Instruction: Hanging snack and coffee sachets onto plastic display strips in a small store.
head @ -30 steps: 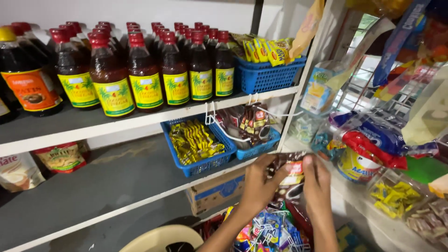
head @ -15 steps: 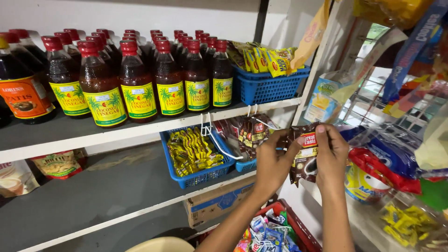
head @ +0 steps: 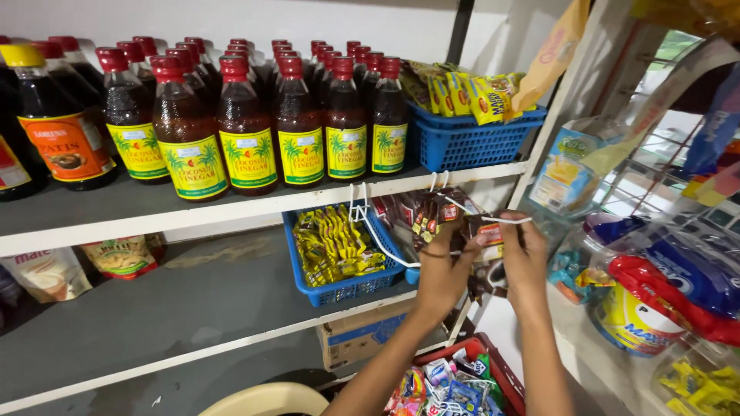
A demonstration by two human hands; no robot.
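Note:
My left hand [head: 443, 270] and my right hand [head: 524, 250] are raised side by side in front of the middle shelf's right end. Both pinch a white plastic hanger [head: 505, 220] that carries a strip of dark brown sachets [head: 484, 254], which dangles between the hands. Just to their left, more brown sachet strips [head: 420, 216] hang on white hangers [head: 358, 208] hooked over the shelf edge [head: 308, 202]. A blue basket of yellow sachets [head: 339, 254] sits behind and to the left of my left hand.
Rows of red-capped vinegar bottles [head: 247, 139] fill the upper shelf beside a blue basket of yellow packets [head: 470, 135]. A cardboard box [head: 370, 339] sits below, a red crate of mixed snacks [head: 455, 381] under my arms, and bagged goods [head: 655, 293] hang at right.
Both hands have risen from down by the red crate to shelf-edge height, carrying the sachet strip up. The view has shifted closer to the shelves.

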